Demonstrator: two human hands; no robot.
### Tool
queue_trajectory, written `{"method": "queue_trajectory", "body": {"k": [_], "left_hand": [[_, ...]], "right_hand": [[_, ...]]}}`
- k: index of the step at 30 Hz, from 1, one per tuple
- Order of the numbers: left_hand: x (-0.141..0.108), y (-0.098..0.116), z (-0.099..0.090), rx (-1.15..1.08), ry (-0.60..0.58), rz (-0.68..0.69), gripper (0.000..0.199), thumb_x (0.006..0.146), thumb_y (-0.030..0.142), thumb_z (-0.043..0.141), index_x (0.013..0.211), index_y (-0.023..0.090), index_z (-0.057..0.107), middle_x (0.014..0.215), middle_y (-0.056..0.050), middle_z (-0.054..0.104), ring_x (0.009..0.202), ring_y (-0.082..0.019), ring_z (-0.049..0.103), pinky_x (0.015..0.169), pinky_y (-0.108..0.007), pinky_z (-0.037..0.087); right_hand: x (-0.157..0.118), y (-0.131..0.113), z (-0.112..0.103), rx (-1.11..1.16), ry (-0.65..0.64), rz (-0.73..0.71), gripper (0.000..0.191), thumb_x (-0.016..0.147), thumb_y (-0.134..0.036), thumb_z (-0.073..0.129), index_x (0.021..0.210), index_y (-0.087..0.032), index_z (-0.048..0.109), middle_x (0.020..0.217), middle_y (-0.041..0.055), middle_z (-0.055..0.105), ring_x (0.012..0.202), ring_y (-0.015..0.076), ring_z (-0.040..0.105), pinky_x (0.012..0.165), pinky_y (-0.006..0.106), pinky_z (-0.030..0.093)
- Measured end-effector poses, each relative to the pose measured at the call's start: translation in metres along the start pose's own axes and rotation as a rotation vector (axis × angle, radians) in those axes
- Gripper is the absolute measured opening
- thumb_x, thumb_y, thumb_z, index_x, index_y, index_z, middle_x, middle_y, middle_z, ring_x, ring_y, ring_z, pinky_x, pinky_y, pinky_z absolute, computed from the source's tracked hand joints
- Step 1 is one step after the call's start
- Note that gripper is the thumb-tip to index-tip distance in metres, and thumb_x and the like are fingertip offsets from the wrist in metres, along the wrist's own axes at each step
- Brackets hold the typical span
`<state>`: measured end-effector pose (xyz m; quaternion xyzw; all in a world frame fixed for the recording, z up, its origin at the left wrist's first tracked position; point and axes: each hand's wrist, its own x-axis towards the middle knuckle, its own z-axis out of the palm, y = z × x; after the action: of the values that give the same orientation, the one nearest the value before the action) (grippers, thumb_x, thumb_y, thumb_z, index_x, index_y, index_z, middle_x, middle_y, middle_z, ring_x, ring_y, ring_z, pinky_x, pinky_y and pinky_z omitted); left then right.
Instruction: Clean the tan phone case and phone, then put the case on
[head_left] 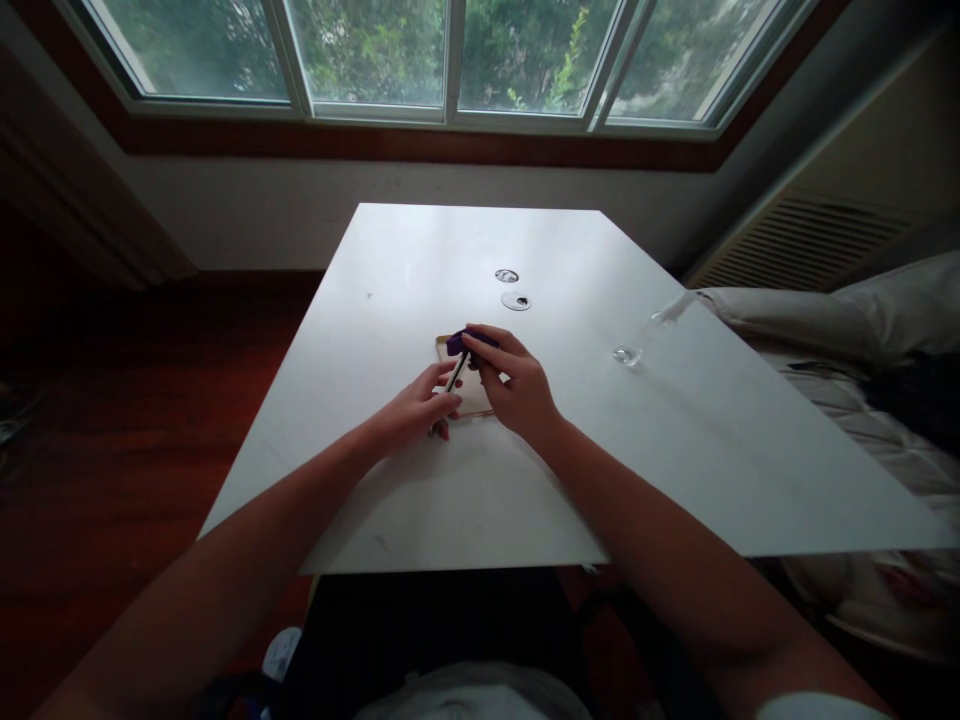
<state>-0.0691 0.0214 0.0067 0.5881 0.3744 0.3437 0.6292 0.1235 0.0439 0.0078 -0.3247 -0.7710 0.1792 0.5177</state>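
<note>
My left hand [424, 404] is closed around a slim, pale bar with a dark stripe [456, 374], which slants up to the right; its exact kind is unclear. My right hand [519, 382] pinches a small dark purple object [472, 341] at the bar's upper end. Whether the purple object touches the bar or is fixed to it, I cannot tell. Beneath both hands lies a flat, pale rectangular piece with a gold-toned rim [477, 413], like a phone case, partly covered by my fingers.
The white table [465, 500] has two small round pieces [516, 301] beyond my hands. A clear, crumpled plastic-looking item [626, 355] lies to the right. Light padded fabric [795, 305] borders the table's right edge, and a window [450, 60] is behind it.
</note>
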Motion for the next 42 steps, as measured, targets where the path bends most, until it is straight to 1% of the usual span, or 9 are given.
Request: {"method": "queue_trajectory", "body": {"k": [4, 9, 15, 18, 25, 27, 33, 39, 42], "left_hand": [[0.0, -0.003, 0.0, 0.008, -0.002, 0.026, 0.066, 0.09, 0.04, 0.063, 0.147, 0.016, 0.038, 0.108, -0.011, 0.06, 0.084, -0.02, 0.063, 0.058, -0.026, 0.055], [0.002, -0.005, 0.001, 0.037, 0.026, 0.048, 0.051, 0.091, 0.034, 0.06, 0.134, 0.011, 0.047, 0.089, -0.006, 0.06, 0.067, -0.015, 0.059, 0.053, -0.024, 0.051], [0.001, -0.003, 0.001, -0.002, 0.028, 0.021, 0.06, 0.089, 0.042, 0.064, 0.14, 0.017, 0.045, 0.126, -0.015, 0.054, 0.087, -0.02, 0.063, 0.056, -0.026, 0.056], [0.0, -0.004, -0.001, 0.015, 0.01, 0.019, 0.063, 0.09, 0.043, 0.064, 0.144, 0.019, 0.044, 0.131, -0.016, 0.051, 0.09, -0.02, 0.063, 0.057, -0.026, 0.056], [0.002, -0.007, 0.001, 0.022, 0.056, 0.041, 0.048, 0.092, 0.039, 0.062, 0.129, 0.011, 0.05, 0.089, -0.006, 0.061, 0.063, -0.014, 0.059, 0.053, -0.025, 0.052], [0.002, -0.008, 0.001, 0.013, 0.051, 0.04, 0.051, 0.091, 0.042, 0.063, 0.13, 0.012, 0.05, 0.091, -0.007, 0.061, 0.067, -0.016, 0.061, 0.053, -0.026, 0.053], [0.001, -0.007, -0.003, 0.026, 0.006, 0.014, 0.062, 0.09, 0.043, 0.065, 0.142, 0.018, 0.045, 0.126, -0.016, 0.055, 0.089, -0.021, 0.064, 0.058, -0.027, 0.056], [0.003, -0.011, -0.001, 0.017, 0.007, 0.075, 0.054, 0.09, 0.035, 0.063, 0.138, 0.015, 0.046, 0.096, -0.007, 0.06, 0.075, -0.018, 0.062, 0.055, -0.026, 0.054], [0.003, -0.01, -0.001, 0.028, 0.007, 0.059, 0.054, 0.09, 0.035, 0.064, 0.138, 0.016, 0.047, 0.1, -0.008, 0.061, 0.074, -0.017, 0.061, 0.054, -0.025, 0.053]], "right_hand": [[-0.004, -0.012, 0.006, 0.048, -0.007, 0.003, 0.044, 0.096, -0.009, 0.049, 0.129, -0.028, 0.071, 0.138, 0.0076, 0.064, 0.13, 0.0243, 0.061, 0.11, 0.046, 0.054], [-0.01, -0.025, 0.011, 0.12, -0.156, -0.091, 0.042, 0.094, -0.009, 0.051, 0.124, -0.028, 0.074, 0.134, 0.0064, 0.068, 0.122, 0.0224, 0.066, 0.108, 0.044, 0.056], [-0.002, -0.001, 0.0, 0.069, -0.016, 0.028, 0.044, 0.097, -0.011, 0.047, 0.131, -0.028, 0.07, 0.139, 0.0088, 0.063, 0.127, 0.0247, 0.062, 0.102, 0.044, 0.059], [-0.002, -0.002, 0.002, 0.072, 0.033, 0.073, 0.043, 0.098, -0.011, 0.047, 0.131, -0.027, 0.07, 0.14, 0.0091, 0.061, 0.127, 0.0248, 0.062, 0.102, 0.044, 0.059], [-0.009, -0.02, 0.01, 0.145, -0.204, -0.116, 0.044, 0.097, -0.008, 0.046, 0.129, -0.026, 0.071, 0.138, 0.0089, 0.064, 0.127, 0.0224, 0.062, 0.112, 0.043, 0.052], [-0.007, -0.013, 0.007, 0.126, -0.205, -0.124, 0.044, 0.098, -0.01, 0.046, 0.131, -0.027, 0.069, 0.14, 0.0092, 0.062, 0.128, 0.0231, 0.062, 0.109, 0.043, 0.053], [-0.004, 0.0, 0.003, 0.073, -0.002, -0.021, 0.048, 0.097, -0.008, 0.044, 0.134, -0.028, 0.068, 0.14, 0.0093, 0.06, 0.131, 0.025, 0.058, 0.108, 0.045, 0.054], [-0.009, -0.018, 0.011, 0.182, -0.15, -0.13, 0.044, 0.094, -0.006, 0.05, 0.123, -0.028, 0.074, 0.129, 0.008, 0.068, 0.121, 0.0242, 0.065, 0.106, 0.045, 0.055], [-0.007, -0.01, 0.008, 0.225, -0.114, -0.102, 0.041, 0.094, -0.007, 0.049, 0.118, -0.027, 0.076, 0.125, 0.0081, 0.068, 0.115, 0.0231, 0.067, 0.1, 0.043, 0.059]]}}
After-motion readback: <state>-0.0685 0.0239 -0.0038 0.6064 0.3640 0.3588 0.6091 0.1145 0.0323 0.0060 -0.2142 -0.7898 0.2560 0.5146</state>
